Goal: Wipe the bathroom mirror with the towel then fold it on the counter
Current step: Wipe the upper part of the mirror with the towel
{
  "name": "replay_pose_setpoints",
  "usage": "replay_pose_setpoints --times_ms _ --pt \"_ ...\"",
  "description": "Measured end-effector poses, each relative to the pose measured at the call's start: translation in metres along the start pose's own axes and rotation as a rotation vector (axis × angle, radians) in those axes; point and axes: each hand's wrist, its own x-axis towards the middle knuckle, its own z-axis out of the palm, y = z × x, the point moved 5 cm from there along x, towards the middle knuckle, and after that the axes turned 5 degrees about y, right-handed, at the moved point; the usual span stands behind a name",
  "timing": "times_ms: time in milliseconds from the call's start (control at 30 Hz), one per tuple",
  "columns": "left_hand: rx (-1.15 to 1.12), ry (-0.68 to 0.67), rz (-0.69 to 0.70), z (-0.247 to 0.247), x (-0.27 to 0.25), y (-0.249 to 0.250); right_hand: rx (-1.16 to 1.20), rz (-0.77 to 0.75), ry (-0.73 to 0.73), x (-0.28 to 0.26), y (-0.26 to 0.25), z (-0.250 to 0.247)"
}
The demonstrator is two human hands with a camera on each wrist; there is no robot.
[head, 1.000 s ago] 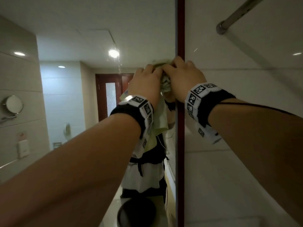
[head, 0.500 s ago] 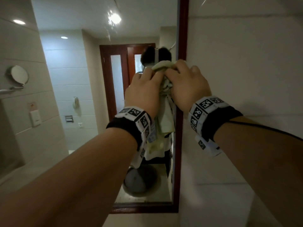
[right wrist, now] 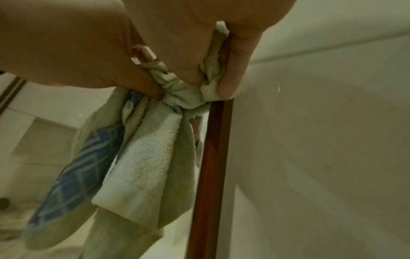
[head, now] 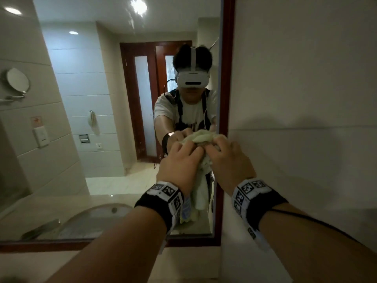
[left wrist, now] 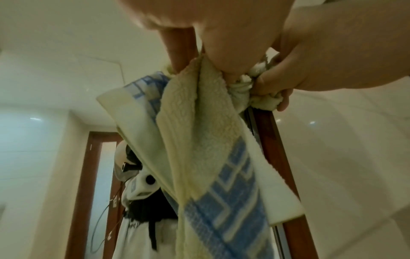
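A pale green towel [head: 202,137] with a blue patterned band [left wrist: 224,206] is bunched against the mirror [head: 114,111] near its right, dark red wooden frame [head: 225,78]. My left hand [head: 181,160] and my right hand [head: 228,154] both grip the bunched part, side by side, fingers curled into the cloth. The loose end of the towel [right wrist: 144,163] hangs down below the hands. In the right wrist view my right thumb and fingers [right wrist: 230,84] pinch the wad right beside the frame [right wrist: 210,157]. The glass under the wad is hidden.
A beige tiled wall [head: 306,99] stands right of the frame. Below the mirror runs the beige counter [head: 183,262]; a sink and faucet [head: 95,217] show reflected in the glass. A round wall mirror [head: 17,80] hangs at left.
Both hands have slid the towel down the mirror's right edge, from near the top to its lower half. The head view has tilted down, so the counter edge now shows.
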Motion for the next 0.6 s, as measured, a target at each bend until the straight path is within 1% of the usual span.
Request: replay_pose_setpoints --times_ms 67,133,167,200,233,267,300,400,433,467,500,600 --pt "-0.01 -0.154 0.025 0.012 -0.016 0.001 -0.007 -0.005 -0.184 -0.019 -0.006 0.01" --pt "-0.049 -0.301 0.05 0.017 -0.026 0.002 0.035 -0.034 -0.38 -0.026 -0.01 0.014" --pt "-0.053 -0.352 0.062 0.018 -0.028 0.002 0.055 -0.061 -0.496 -0.024 -0.01 0.017" --pt "-0.054 -0.373 0.071 0.012 -0.028 0.001 0.051 -0.098 -0.602 -0.018 -0.01 0.015" --pt "-0.06 -0.362 0.069 0.002 -0.025 0.0 0.044 -0.122 -0.66 -0.008 -0.01 0.01" --pt "-0.07 -0.312 0.061 -0.012 -0.019 -0.001 0.046 -0.133 -0.638 0.007 -0.01 0.0" --pt "-0.084 -0.227 0.05 -0.031 -0.009 -0.003 0.054 -0.124 -0.551 0.025 -0.009 -0.018" --pt "-0.088 0.106 0.012 -0.087 0.036 -0.013 0.058 -0.084 -0.183 0.081 -0.004 -0.081" --pt "-0.075 0.178 0.002 -0.1 0.051 -0.016 0.026 -0.08 -0.092 0.095 -0.004 -0.098" --pt "-0.06 0.219 -0.003 -0.108 0.064 -0.017 -0.013 -0.079 -0.024 0.106 -0.004 -0.108" --pt "-0.038 0.232 -0.004 -0.109 0.074 -0.018 -0.048 -0.08 0.023 0.111 -0.006 -0.11" --pt "0.035 0.236 0.007 -0.092 0.078 -0.015 -0.064 -0.083 0.091 0.1 -0.011 -0.086"
